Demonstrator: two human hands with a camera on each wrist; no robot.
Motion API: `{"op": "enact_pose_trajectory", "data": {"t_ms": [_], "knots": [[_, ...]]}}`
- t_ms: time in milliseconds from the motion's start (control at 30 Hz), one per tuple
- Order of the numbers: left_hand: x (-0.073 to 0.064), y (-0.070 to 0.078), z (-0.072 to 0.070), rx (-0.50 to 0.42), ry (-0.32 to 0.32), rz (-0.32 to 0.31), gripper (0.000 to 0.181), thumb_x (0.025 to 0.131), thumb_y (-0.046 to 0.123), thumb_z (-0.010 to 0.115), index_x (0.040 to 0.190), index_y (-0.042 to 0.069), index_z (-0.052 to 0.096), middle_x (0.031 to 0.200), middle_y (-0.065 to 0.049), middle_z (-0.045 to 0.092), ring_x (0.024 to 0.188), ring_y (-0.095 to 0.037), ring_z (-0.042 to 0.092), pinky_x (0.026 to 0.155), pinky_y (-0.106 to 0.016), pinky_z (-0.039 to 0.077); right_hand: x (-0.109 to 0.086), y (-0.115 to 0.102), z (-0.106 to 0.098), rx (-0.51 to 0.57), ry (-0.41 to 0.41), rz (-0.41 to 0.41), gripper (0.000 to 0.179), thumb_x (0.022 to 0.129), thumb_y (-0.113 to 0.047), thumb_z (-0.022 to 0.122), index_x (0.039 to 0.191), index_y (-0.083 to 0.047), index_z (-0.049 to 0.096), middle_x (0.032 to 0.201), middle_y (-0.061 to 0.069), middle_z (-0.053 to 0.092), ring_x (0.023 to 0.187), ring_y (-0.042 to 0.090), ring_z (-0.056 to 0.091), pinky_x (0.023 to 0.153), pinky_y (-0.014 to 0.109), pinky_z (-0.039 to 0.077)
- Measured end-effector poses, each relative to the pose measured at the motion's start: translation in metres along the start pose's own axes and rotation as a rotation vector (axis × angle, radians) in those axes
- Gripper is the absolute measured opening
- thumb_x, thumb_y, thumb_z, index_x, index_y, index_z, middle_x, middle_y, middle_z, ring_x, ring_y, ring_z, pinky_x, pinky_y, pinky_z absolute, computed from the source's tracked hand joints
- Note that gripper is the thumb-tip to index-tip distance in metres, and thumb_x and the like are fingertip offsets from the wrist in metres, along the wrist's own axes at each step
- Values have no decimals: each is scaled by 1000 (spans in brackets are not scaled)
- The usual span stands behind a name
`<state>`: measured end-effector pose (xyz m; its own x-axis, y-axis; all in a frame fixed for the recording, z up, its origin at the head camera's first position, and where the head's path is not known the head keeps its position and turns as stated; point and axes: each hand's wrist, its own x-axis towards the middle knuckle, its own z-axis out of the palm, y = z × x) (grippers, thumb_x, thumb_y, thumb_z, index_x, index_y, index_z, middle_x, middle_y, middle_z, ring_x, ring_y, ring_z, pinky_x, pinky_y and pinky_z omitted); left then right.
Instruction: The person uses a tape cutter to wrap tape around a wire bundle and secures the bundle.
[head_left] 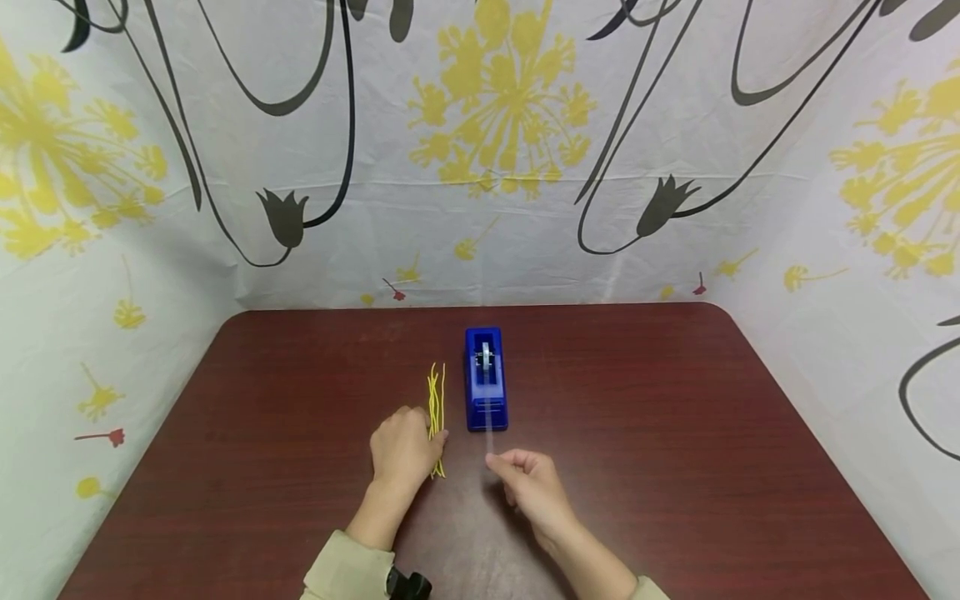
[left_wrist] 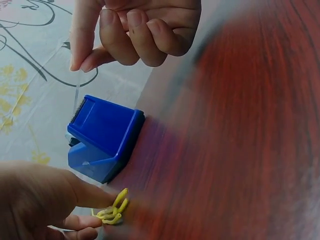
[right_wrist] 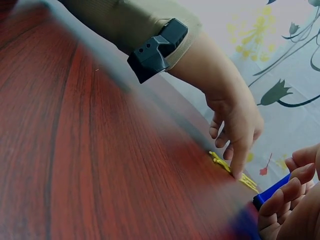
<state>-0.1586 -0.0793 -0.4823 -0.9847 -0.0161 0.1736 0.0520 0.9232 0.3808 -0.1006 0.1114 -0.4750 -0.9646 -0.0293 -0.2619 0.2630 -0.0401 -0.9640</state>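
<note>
Head view, and both hands are busy! Left hand [head_left: 405, 446] has its thumb and fingers closed on a bundle of yellow strands [head_left: 433, 404], which lies lengthwise on the reddish-brown counter [head_left: 675, 433], both ends poking out past the grip. Over on the other side, right hand [head_left: 534, 490] pinches the free end of a clear tape strip [head_left: 490, 442] between thumb and index finger, and look at that strip, drawn out straight from the blue tape dispenser [head_left: 477, 408]! The dispenser stands on the counter just to the right of the strands, not touching them. Left wrist view gives us the close-up: right hand's other fingers curl in toward the palm, tape rising from the toothed cutter edge [left_wrist: 80, 110]. Light sleeve [head_left: 348, 567] on the left arm, black device [head_left: 408, 583] at that wrist, flower-patterned cloth [head_left: 420, 242] behind the counter.
</note>
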Motion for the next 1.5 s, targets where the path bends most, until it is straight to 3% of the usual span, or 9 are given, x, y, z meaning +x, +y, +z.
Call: {"op": "enact_pose_trajectory", "data": {"t_ms": [233, 533, 800, 1000, 1133, 1300, 1500], "knots": [[2, 0, -5, -1, -5, -18, 47, 76, 12, 71, 43, 20, 39, 53, 0, 49, 52, -27, 57, 46, -43, 43, -1, -2, 0, -1, -1, 5, 20, 93, -15, 72, 79, -2, 67, 52, -4, 43, 49, 11, 40, 48, 23, 33], [3, 2, -9, 42, -64, -38, 38, 78, 7, 63, 48, 17, 43, 56, -4, 52, 55, -30, 59, 50, -48, 47, -1, -2, 0, -6, 4, 2, 20, 93, -15, 72, 78, -3, 67, 52, -4, 43, 49, 12, 40, 47, 23, 33], [2, 1, -8, 111, -124, -9, 27, 82, 5, 61, 57, 12, 55, 65, -10, 61, 62, -34, 64, 53, -49, 50, -1, -3, 0, 0, 2, 7, 20, 92, -15, 73, 79, -2, 67, 52, -3, 42, 49, 12, 39, 46, 23, 32], [-2, 1, -8, 212, -161, 64, 16, 88, 6, 63, 72, 3, 64, 73, -13, 60, 71, -33, 64, 64, -48, 53, -1, -3, 1, -10, 0, 3, 21, 94, -16, 71, 78, -3, 66, 52, -3, 42, 49, 12, 39, 46, 24, 32], [-5, 1, -8, 251, -155, 107, 13, 90, 6, 64, 80, -3, 62, 76, -14, 57, 74, -32, 62, 71, -47, 52, -1, -4, 1, -16, 2, -1, 21, 93, -16, 72, 77, -4, 66, 52, -3, 42, 49, 12, 40, 45, 24, 32], [-8, 0, -6, 282, -134, 139, 15, 90, 6, 64, 79, -2, 58, 75, -13, 53, 72, -30, 59, 70, -44, 51, -1, -4, 1, -32, 3, -2, 22, 94, -19, 72, 77, -5, 67, 52, -3, 42, 49, 13, 40, 45, 25, 33], [-10, -1, -6, 291, -156, 153, 17, 92, 7, 65, 79, -1, 57, 75, -11, 49, 71, -26, 54, 69, -42, 49, -2, -4, 1, -38, 4, 3, 21, 94, -19, 72, 79, -4, 68, 53, -3, 43, 50, 13, 41, 45, 25, 33]]}}
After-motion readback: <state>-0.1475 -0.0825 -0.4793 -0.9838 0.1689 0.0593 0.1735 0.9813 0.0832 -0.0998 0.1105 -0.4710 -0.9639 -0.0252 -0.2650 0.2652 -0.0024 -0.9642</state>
